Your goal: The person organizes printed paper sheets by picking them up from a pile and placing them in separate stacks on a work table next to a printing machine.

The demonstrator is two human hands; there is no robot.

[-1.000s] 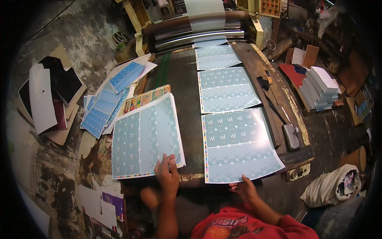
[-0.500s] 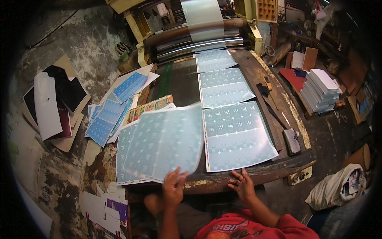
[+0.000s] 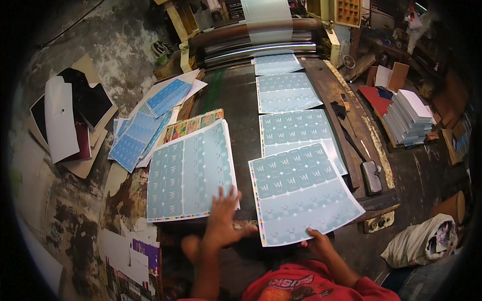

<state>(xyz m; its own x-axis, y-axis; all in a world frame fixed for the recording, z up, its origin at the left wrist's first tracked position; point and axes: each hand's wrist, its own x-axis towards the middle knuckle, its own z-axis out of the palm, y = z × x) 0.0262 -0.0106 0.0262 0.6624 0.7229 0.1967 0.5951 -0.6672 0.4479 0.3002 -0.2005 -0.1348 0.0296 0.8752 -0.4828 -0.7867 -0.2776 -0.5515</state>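
My right hand (image 3: 318, 242) pinches the near edge of a pale teal printed sheet (image 3: 304, 195), thumb on top and fingers beneath. That sheet lies partly over another printed sheet (image 3: 296, 131) on the machine's bed, and its near end sticks out past the bed's front edge. To the left, my left hand (image 3: 224, 216) is open with fingers spread, by the near right corner of a stack of similar printed sheets (image 3: 193, 173). Whether its fingertips touch the stack I cannot tell. More printed sheets (image 3: 287, 93) trail back to the metal rollers (image 3: 261, 48).
A clear film (image 3: 268, 22) hangs over the rollers. Bluer printed sheets (image 3: 133, 145) lie left of the stack. On the bed's right side are a dark strap (image 3: 350, 138) and a small grey case (image 3: 370, 176). A pile of white sheets (image 3: 409, 118) and a white sack (image 3: 420, 241) stand further right.
The blurred sheet by my left hand now lies flat on the left stack, and that hand has opened. My right hand has taken hold of the nearest right sheet and drawn it toward me.
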